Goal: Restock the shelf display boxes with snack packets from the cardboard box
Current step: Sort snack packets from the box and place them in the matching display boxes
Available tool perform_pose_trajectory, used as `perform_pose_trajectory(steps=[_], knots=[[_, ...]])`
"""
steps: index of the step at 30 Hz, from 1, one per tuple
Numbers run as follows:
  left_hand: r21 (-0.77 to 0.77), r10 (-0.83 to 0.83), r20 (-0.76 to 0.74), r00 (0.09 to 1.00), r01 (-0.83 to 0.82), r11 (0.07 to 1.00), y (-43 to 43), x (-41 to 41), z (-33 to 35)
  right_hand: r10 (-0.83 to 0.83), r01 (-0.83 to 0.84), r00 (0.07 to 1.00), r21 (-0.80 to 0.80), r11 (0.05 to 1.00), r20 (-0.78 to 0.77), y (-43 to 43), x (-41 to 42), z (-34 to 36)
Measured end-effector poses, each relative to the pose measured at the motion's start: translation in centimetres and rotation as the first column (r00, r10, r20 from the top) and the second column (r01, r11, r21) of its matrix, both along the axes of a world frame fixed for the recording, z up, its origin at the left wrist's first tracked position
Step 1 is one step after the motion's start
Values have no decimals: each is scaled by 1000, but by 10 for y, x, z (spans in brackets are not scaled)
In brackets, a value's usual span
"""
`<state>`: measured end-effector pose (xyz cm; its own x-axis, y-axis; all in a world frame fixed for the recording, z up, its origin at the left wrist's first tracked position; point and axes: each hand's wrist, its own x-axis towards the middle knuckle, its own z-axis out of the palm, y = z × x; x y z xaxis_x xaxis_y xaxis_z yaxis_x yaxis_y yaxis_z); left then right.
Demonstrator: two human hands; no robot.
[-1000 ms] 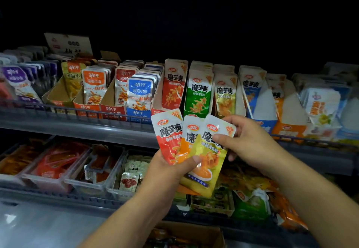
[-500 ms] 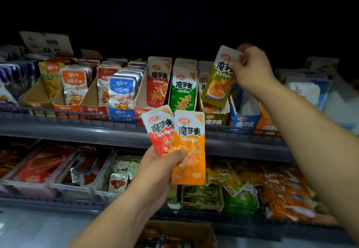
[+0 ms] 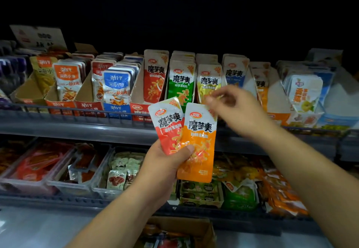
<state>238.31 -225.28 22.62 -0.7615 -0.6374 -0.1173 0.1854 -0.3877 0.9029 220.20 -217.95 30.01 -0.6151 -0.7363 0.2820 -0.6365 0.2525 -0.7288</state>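
Grey shelf ledge (image 3: 68,129), wire rail (image 3: 58,108), display boxes (image 3: 85,93), snack packets (image 3: 200,131), darkness above

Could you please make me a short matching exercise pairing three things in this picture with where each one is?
Things:
1 orange packet
2 green packet
3 cardboard box

Places:
A upright on the upper shelf
B lowest, at the picture's bottom edge
C in the left hand

Pairs: 1-C; 2-A; 3-B

Left hand (image 3: 165,163) raised, thumb over two packets (image 3: 201,131) — right hand (image 3: 234,110) blurred, fingers loosely curled
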Motion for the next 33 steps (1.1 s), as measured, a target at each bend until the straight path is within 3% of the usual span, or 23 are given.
perform_pose_trajectory(steps=[2, 4, 8, 11, 14, 21, 26, 28, 33], knots=[[-13, -8, 0, 1000, 8, 1000, 5, -4, -1, 127, -143, 981, 106, 984, 147, 15, 11, -6], [-17, -22, 12, 1000, 22, 1000, 11, -8, -2, 146, -165, 974, 100, 981, 172, 28, 6, -8], [-16, -75, 34, 997, 75, 997, 17, -13, -1, -41, 42, 999, -76, 996, 14, 53, -34, 13], [-41, -94, 56, 994, 96, 995, 22, -19, 2, -165, 143, 985, -293, 945, -54, 70, -81, 38], [-29, -93, 64, 994, 95, 995, 28, -28, 4, -285, 216, 948, -370, 904, -142, 81, -120, 56], [-27, -124, 90, 988, 127, 992, 44, -44, 2, -341, 323, 901, -109, 940, -269, 63, -141, 54], [-23, -139, 90, 986, 141, 990, 46, -49, -1, -184, 268, 895, 160, 950, -405, 53, -144, 35], [-30, -142, 86, 986, 145, 989, 45, -49, -3, -163, 329, 823, 221, 918, -545, 50, -149, 31], [-32, -145, 85, 986, 148, 988, 43, -48, -4, -69, 497, 529, 244, 833, -846, 38, -163, 24]])
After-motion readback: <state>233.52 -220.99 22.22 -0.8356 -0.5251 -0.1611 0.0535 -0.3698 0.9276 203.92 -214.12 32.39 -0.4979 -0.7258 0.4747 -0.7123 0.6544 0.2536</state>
